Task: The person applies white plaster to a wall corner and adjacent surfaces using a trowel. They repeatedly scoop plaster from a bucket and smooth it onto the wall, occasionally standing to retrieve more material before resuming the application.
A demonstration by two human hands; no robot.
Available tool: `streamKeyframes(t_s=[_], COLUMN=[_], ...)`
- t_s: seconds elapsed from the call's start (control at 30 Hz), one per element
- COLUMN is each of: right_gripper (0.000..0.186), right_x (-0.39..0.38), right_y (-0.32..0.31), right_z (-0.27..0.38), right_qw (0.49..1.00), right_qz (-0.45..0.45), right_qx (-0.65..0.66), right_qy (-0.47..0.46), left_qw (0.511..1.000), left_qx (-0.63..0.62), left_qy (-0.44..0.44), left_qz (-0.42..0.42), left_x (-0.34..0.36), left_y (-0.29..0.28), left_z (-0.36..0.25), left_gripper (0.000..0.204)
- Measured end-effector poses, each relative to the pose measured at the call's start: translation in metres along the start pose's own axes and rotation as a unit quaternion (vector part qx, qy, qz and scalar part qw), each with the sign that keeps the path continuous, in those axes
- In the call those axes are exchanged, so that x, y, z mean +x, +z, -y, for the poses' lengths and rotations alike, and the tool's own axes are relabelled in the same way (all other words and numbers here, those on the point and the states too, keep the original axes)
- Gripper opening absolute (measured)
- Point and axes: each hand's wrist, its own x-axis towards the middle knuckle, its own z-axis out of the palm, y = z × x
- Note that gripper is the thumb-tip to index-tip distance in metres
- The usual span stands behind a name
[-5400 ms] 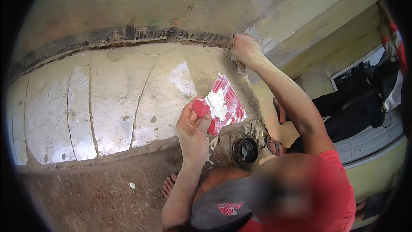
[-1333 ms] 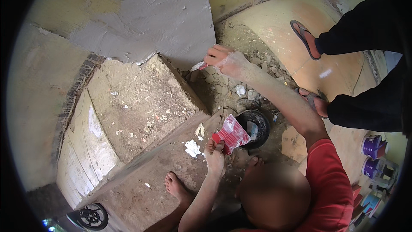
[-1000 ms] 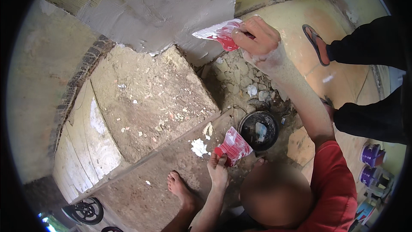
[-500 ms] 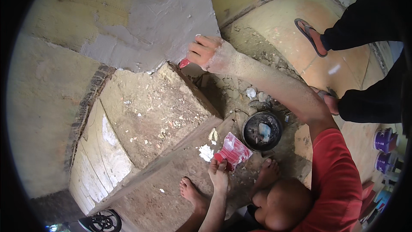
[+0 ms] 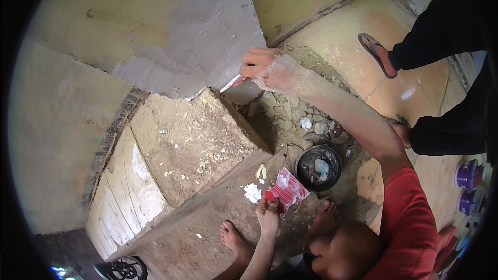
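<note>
While both hands grip, seemingly red-and-white scrapers (image 5: 286, 191) look flat, putty-smeared

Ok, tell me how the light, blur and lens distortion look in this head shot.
Head view: soft, even daylight with no harsh glare; a pale sheen on the tiled floor at right. Strong fisheye: the wall and step edges bow, and black corners ring the frame. The right hand at the wall and the left hand holding the red packet are fairly sharp; the head at the bottom is blurred.

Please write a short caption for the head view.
Right hand presses a red scraper to the grey wall patch; left hand holds another.
</note>
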Motion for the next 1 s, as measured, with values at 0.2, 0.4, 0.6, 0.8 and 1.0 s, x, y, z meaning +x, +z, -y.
streamKeyframes(t_s=[0.2,0.4,0.6,0.8,1.0], right_gripper=[0.023,0.015,0.003,0.005,0.014], right_x=[0.06,-0.011,-0.02,0.128,0.11], right_y=[-0.041,-0.052,0.039,-0.071,-0.166], right_z=[0.012,0.013,0.022,0.039,0.034], right_qw=[0.985,0.997,0.995,0.933,0.965], right_qz=[-0.157,-0.021,0.039,-0.294,-0.198], right_qx=[-0.066,-0.067,-0.08,-0.177,-0.12], right_qy=[0.019,0.014,-0.042,-0.109,-0.126], left_qw=[0.999,0.998,0.999,0.998,0.999], left_qx=[-0.016,-0.042,-0.037,-0.04,-0.045], left_qy=[0.011,0.001,-0.012,0.009,-0.009], left_qz=[-0.039,-0.041,-0.02,-0.039,0.0], left_x=[-0.011,-0.008,-0.004,-0.001,-0.002], left_y=[0.007,0.005,-0.007,-0.003,0.007], left_z=[-0.004,-0.002,0.001,0.001,0.001], left_gripper=[0.024,0.024,0.025,0.026,0.027])
